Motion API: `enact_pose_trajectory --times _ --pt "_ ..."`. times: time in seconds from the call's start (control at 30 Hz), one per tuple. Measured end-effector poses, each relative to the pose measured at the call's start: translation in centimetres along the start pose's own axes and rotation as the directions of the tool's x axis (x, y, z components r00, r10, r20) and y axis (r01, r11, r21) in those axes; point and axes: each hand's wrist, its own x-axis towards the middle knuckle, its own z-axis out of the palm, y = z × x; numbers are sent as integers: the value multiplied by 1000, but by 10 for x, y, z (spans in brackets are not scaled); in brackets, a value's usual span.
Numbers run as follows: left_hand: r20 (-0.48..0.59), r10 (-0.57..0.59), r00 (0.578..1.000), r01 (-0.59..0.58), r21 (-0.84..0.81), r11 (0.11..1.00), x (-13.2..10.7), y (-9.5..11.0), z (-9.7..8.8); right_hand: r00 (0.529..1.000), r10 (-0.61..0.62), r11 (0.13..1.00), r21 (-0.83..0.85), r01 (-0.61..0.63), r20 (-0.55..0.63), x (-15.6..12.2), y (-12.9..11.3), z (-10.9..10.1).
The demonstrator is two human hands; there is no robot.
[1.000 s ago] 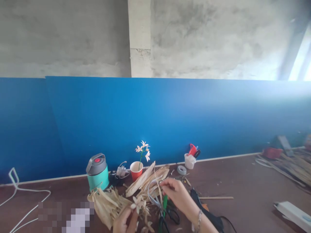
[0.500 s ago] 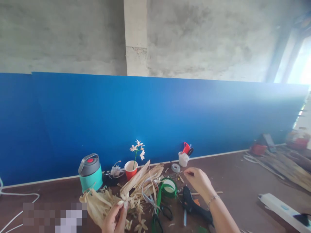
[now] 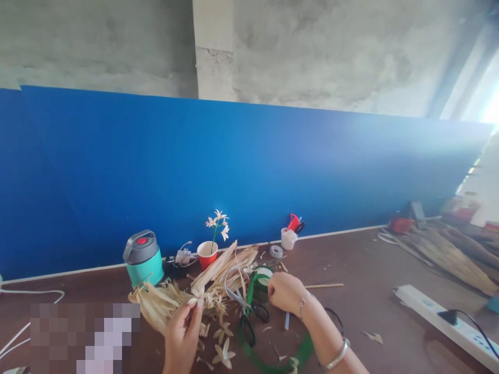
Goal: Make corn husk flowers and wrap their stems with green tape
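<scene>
My left hand point(image 3: 182, 327) pinches a pale corn-husk flower point(image 3: 198, 294) between thumb and fingertips, above a pile of dry husks point(image 3: 163, 306). My right hand point(image 3: 287, 292) is closed, fingers curled down beside a roll of green tape point(image 3: 259, 279); what it grips, if anything, is hidden. The hand and forearm cover the place where a black glue gun lay. Scissors point(image 3: 249, 327) with black handles lie between my hands. Loose star-shaped husk flowers point(image 3: 223, 354) lie near the front, by a green ribbon loop point(image 3: 268, 366).
A turquoise flask point(image 3: 145, 266) stands at back left. Beside it, a red paper cup point(image 3: 207, 255) holds a white flower stem point(image 3: 214, 236). A white cup of tools point(image 3: 288, 239) and a tape roll point(image 3: 276, 252) stand along the blue partition point(image 3: 249, 171). A power strip point(image 3: 448, 322) lies right.
My right hand has moved down and left, from near the white cup to over the glue gun's place. My left hand still holds the flower. The view has tilted slightly down.
</scene>
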Motion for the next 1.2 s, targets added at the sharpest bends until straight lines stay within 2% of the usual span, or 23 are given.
enact_pose_trajectory --times 0.13,0.33,0.53,0.67,1.0,1.2 --pt "24 0 1000 0 7 1000 0 -4 -1 994 -22 998 -54 28 103 2 -8 5" --pt "55 -39 998 41 -29 999 -1 -16 2 983 2 988 -150 26 183 1 -18 9" --pt "74 -78 994 81 -35 996 1 -4 2 964 41 970 -243 25 265 6 -21 17" --pt "77 -94 993 98 -55 994 1 3 2 967 30 967 -253 36 251 10 -19 21" --pt "77 -164 983 173 -137 975 0 3 5 980 -6 985 -169 40 198 7 -22 20" --pt "138 -299 944 321 -192 927 4 14 3 997 -19 1000 -17 20 74 4 -20 10"
